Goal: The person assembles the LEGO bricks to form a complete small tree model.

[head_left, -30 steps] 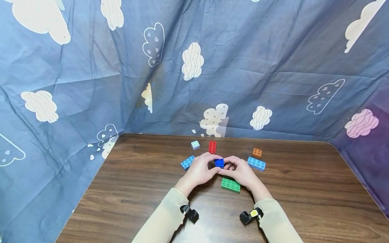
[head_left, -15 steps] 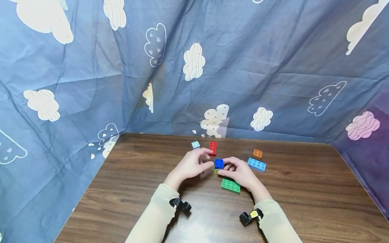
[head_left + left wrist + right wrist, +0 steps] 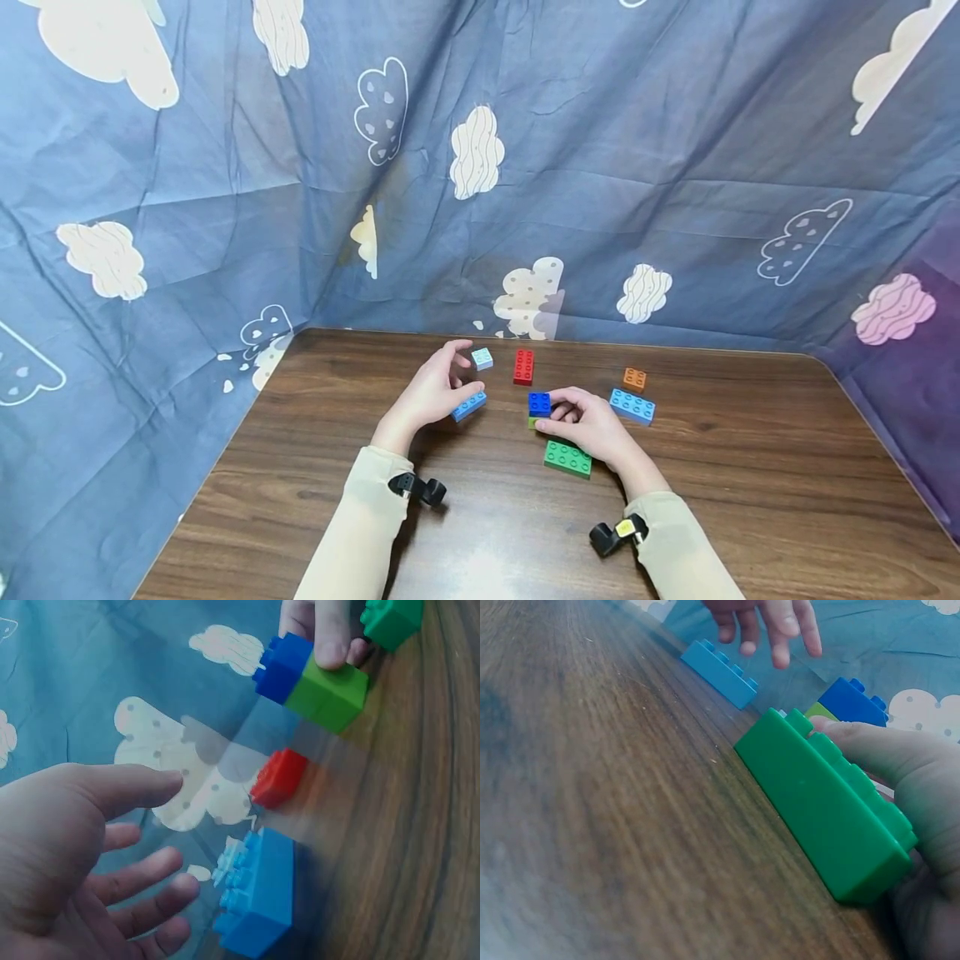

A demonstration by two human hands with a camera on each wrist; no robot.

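Observation:
My right hand (image 3: pixel 588 421) pinches a small stack of two building blocks between thumb and fingers. On top is a dark blue block (image 3: pixel 539 403), and under it a lime green block (image 3: pixel 328 696). My left hand (image 3: pixel 435 387) is spread with nothing in its grip. It hovers over a light blue eight-stud block (image 3: pixel 469 406), its thumb overlapping that block in the head view. Just beyond its fingers lies a pale blue four-stud block (image 3: pixel 482 358). In the right wrist view a green block (image 3: pixel 825 806) stands close in front of my right thumb.
A red block (image 3: pixel 523 367) lies behind the stack. To the right are an orange block (image 3: pixel 635 379) and another light blue block (image 3: pixel 632 406). The wooden table (image 3: pixel 315 433) ends at a blue cloud-print cloth (image 3: pixel 420 250).
My left hand has let go of the dark blue and lime stack and moved left to the light blue block. My right hand has stayed on the stack.

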